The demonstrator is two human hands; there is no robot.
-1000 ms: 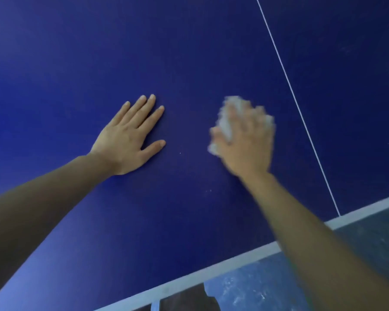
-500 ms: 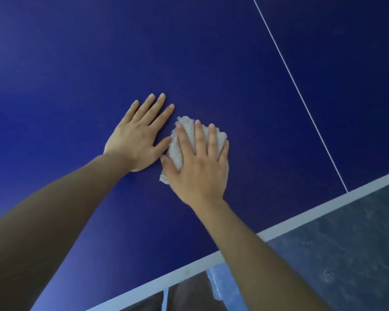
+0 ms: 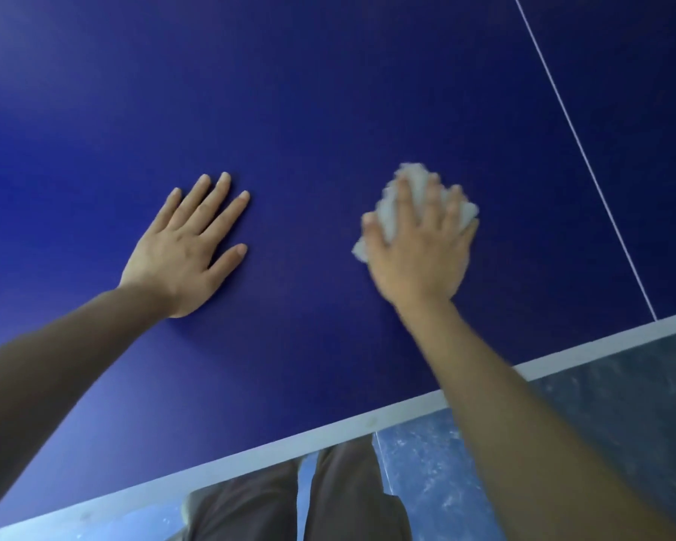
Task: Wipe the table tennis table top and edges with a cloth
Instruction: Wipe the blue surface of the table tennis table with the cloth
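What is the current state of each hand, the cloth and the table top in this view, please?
left hand: flat on the table top, fingers straight, holding nothing.
right hand: pressing the cloth down, fingers spread over it; blurred.
cloth: white, bunched under the right hand, lying on the table top.
table top: blue, bare where visible; white edge band not touched by the cloth.

No text, label, brand, number or sign can be read anywhere here.
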